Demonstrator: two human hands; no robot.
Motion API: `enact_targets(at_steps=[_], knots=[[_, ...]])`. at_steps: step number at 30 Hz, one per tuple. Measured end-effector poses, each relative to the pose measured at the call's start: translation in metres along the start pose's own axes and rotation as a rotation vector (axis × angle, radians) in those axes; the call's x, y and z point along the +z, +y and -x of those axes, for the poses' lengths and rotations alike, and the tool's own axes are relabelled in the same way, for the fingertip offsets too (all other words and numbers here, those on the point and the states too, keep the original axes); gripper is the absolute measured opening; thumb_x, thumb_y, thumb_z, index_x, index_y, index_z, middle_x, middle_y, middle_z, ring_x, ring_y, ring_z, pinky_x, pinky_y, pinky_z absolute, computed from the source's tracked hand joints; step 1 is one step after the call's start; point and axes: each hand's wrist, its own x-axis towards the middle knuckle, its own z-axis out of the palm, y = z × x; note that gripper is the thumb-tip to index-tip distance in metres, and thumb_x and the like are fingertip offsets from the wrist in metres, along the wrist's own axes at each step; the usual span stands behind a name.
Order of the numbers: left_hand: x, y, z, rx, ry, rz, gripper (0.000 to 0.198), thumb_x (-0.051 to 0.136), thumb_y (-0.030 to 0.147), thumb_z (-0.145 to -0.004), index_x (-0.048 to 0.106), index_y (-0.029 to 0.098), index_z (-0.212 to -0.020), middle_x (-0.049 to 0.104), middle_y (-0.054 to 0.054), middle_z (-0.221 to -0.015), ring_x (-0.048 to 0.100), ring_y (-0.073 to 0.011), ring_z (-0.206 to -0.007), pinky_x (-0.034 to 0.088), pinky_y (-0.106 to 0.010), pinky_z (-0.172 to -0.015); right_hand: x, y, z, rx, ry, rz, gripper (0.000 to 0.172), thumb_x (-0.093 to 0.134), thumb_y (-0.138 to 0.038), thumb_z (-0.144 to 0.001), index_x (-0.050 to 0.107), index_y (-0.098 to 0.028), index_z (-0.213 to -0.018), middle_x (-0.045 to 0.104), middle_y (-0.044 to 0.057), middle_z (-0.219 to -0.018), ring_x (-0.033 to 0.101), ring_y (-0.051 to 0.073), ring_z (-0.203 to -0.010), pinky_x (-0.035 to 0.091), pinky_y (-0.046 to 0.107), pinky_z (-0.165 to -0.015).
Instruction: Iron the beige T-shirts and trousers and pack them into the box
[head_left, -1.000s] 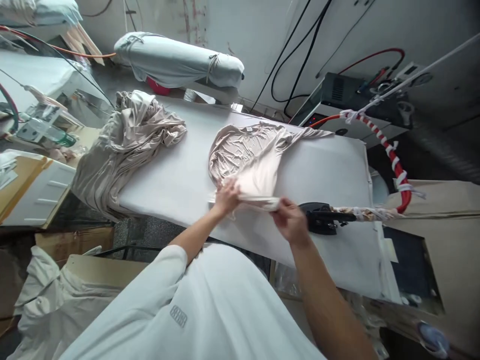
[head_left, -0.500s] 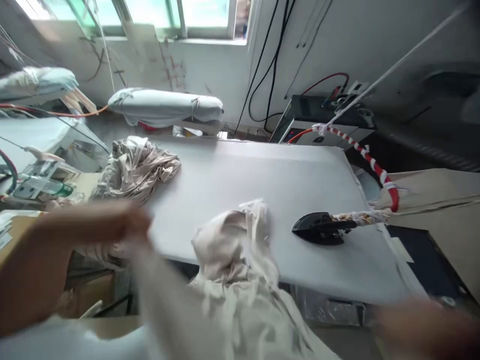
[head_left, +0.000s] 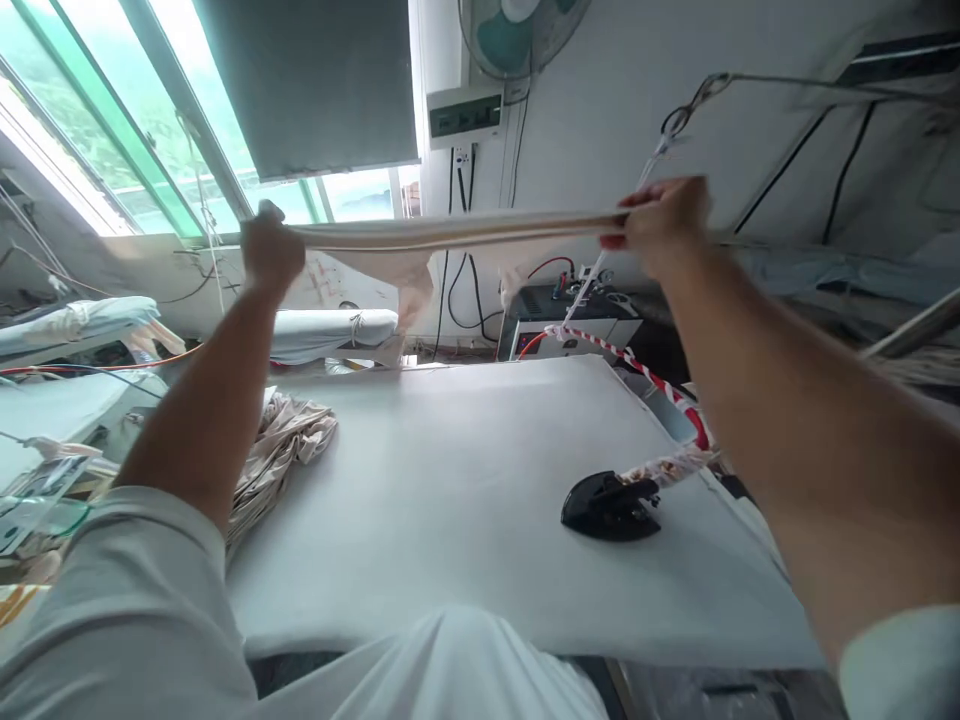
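Note:
A beige cloth garment (head_left: 465, 232) is stretched in a nearly level band, held up in the air beyond the far edge of the ironing table. My left hand (head_left: 271, 252) grips one end with fingers closed. At the other end my right hand (head_left: 666, 222) is wrapped round the cloth. Part of the garment hangs below the band; its full shape cannot be made out. A black iron (head_left: 609, 510) rests on the white ironing table (head_left: 450, 470), nearer to me than the garment. Crumpled beige garments (head_left: 281, 450) lie at the table's left side, partly behind my left arm.
A red and white wrapped hose (head_left: 660, 385) runs from the iron to a cord hanging from above. Behind the table stands a dark machine (head_left: 536, 305), beside a padded pressing arm (head_left: 330, 332). A wall fan (head_left: 517, 35) is above. Another padded arm (head_left: 82, 320) is at left.
Both hands have risen from low at the sides to high in front. The garment has come up off the table's near edge and is pulled taut. My view has tilted up.

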Motion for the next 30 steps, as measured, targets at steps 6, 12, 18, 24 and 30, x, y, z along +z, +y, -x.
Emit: enact_targets(at_steps=[6,12,18,24,30], knots=[[0.053,-0.035,0.183,-0.001,-0.209,-0.4,0.034,0.043,0.027,-0.113,0.064,0.007,-0.131,0.075,-0.014,-0.111,0.069,-0.0263,-0.1,0.055,-0.042,-0.093,0.041,0.115,0.146,-0.212,-0.224,0.45,0.027,0.064,-0.015,-0.1,0.077,0.005,-0.112,0.077,0.027,-0.108,0.07,0.018,-0.103,0.044,0.036,-0.093],[0.058,-0.104,0.358,0.114,-0.55,-0.428,0.04,0.053,0.025,-0.103,0.068,0.019,-0.139,0.074,-0.015,-0.111,0.071,-0.033,-0.106,0.05,-0.037,-0.082,0.04,0.227,0.287,-0.4,-0.48,0.657,0.044,0.064,-0.023,-0.098,0.078,-0.019,-0.14,0.08,0.016,-0.11,0.071,0.027,-0.089,0.044,0.032,-0.072],[0.063,-0.145,0.516,0.064,-0.885,-0.4,0.067,0.046,0.016,-0.099,0.056,0.028,-0.165,0.071,-0.015,-0.104,0.067,-0.0312,-0.105,0.051,-0.04,-0.094,0.03,0.342,0.443,-0.456,-0.705,0.514,0.057,0.051,-0.025,-0.099,0.073,-0.026,-0.153,0.078,0.011,-0.107,0.071,0.024,-0.088,0.047,0.029,-0.069],[0.067,-0.148,0.63,-0.021,-1.072,-0.339,0.056,0.052,0.024,-0.101,0.068,0.022,-0.154,0.072,-0.018,-0.109,0.065,-0.0342,-0.115,0.049,-0.046,-0.106,0.019,0.372,0.508,-0.404,-1.04,0.449,0.054,0.049,-0.033,-0.098,0.078,-0.031,-0.143,0.076,0.014,-0.105,0.071,0.034,-0.101,0.059,0.044,-0.091],[0.146,-0.015,0.587,-0.016,-0.868,0.03,0.046,0.047,0.032,-0.111,0.068,0.026,-0.152,0.068,-0.015,-0.148,0.057,-0.0351,-0.143,0.037,-0.057,-0.128,0.009,0.406,0.353,-0.612,-0.967,0.555,0.062,0.064,-0.07,-0.095,0.078,-0.024,-0.134,0.072,0.02,-0.128,0.065,0.042,-0.122,0.052,0.052,-0.102]])
